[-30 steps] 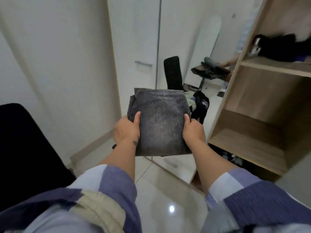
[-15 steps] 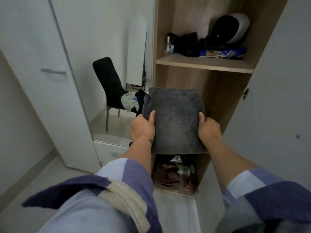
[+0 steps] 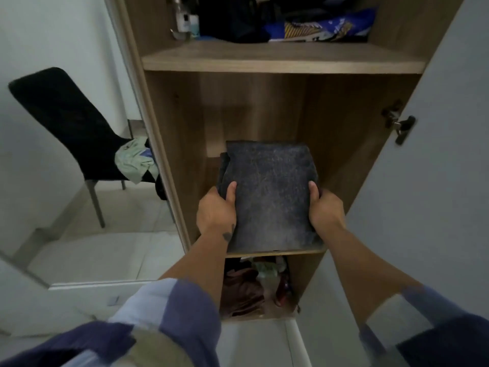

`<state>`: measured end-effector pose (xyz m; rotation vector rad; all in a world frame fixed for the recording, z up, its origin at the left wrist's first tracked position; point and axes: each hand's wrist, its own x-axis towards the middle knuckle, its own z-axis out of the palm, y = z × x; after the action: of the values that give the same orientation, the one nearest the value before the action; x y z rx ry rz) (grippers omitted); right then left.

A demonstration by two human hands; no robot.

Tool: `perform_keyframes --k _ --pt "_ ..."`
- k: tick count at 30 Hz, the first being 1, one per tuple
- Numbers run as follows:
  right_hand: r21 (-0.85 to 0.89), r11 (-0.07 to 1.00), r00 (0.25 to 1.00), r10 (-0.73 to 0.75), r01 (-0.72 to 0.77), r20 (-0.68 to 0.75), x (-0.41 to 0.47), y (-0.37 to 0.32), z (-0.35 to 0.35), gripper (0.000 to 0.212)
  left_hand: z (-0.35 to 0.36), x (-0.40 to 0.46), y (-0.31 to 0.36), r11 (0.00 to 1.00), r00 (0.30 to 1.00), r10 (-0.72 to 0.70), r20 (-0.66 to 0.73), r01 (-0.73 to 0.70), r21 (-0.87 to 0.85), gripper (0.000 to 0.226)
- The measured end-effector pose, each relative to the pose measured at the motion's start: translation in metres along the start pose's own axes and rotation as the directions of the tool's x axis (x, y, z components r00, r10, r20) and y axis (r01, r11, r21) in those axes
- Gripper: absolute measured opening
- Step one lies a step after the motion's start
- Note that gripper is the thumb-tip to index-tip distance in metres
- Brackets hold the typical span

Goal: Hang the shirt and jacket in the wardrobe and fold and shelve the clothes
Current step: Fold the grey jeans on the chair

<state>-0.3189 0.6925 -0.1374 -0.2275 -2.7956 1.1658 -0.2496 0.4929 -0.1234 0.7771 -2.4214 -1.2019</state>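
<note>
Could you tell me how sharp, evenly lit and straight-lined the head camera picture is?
Head view: dim, flat light, with no hard glare; the folded grey garment and both hands, left and right, are fairly sharp; the sleeves at the bottom blur; the wide angle bows the wardrobe side panel; the lower compartment is in shadow.

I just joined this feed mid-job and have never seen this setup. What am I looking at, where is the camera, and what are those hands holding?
There is no machine here: a person wears a camera on the head, looking forward and down. The left hand and right hand grip the sides of a folded dark grey garment, at the middle shelf of an open wooden wardrobe. The upper shelf holds dark and blue items; more clothes sit below. A black chair with clothes stands left.
</note>
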Motion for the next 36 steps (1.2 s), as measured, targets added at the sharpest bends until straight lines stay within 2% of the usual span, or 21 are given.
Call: perform_keyframes --k 5,11,14,17,19,21,24,29,32,34,36 --pt "-0.048 0.999 0.999 -0.008 0.006 -0.032 0.071 0.038 0.063 0.059 0.074 0.066 -0.034 1.0 0.999 0.023 0.034 -0.024 0.012 0.051" --pt "-0.026 1.0 1.0 0.014 -0.014 -0.013 0.124 0.092 0.134 0.056 0.158 0.117 -0.087 0.999 0.999 0.043 0.02 -0.043 0.014 0.049" --pt "-0.082 0.997 1.0 0.011 -0.01 0.011 0.132 0.109 0.15 0.05 0.181 0.125 -0.104 0.999 0.994 0.023 0.104 -0.027 0.034 0.05" --pt "-0.222 0.975 0.998 -0.016 0.029 0.062 0.123 0.121 0.159 0.045 0.19 0.118 -0.12 0.967 0.971 0.06 0.23 -0.113 0.226 0.062" --pt "-0.421 0.898 0.992 -0.103 0.123 0.07 0.11 0.124 0.161 0.055 0.19 0.107 -0.125 0.867 0.949 0.141 0.281 -0.256 0.428 0.07" --pt "-0.586 0.783 0.976 -0.203 0.207 0.074 0.093 0.123 0.162 0.065 0.187 0.095 -0.127 0.744 0.91 0.24 0.339 -0.396 0.539 0.069" --pt "-0.619 0.73 0.956 -0.239 0.291 0.168 0.063 0.127 0.167 0.068 0.183 0.075 -0.133 0.645 0.862 0.323 0.391 -0.503 0.576 0.077" --pt "-0.629 0.727 0.958 -0.154 0.276 0.242 0.046 0.145 0.177 0.075 0.182 0.064 -0.142 0.629 0.859 0.294 0.419 -0.504 0.592 0.097" --pt "-0.605 0.727 0.943 -0.197 0.324 0.268 0.066 0.149 0.182 0.089 0.192 0.08 -0.143 0.613 0.859 0.296 0.417 -0.506 0.607 0.108" --pt "-0.594 0.734 0.942 -0.206 0.329 0.266 0.086 0.148 0.186 0.094 0.202 0.096 -0.139 0.623 0.863 0.295 0.41 -0.499 0.602 0.103" --pt "-0.603 0.727 0.944 -0.216 0.327 0.251 0.111 0.145 0.193 0.102 0.216 0.118 -0.134 0.639 0.862 0.295 0.412 -0.499 0.585 0.084"
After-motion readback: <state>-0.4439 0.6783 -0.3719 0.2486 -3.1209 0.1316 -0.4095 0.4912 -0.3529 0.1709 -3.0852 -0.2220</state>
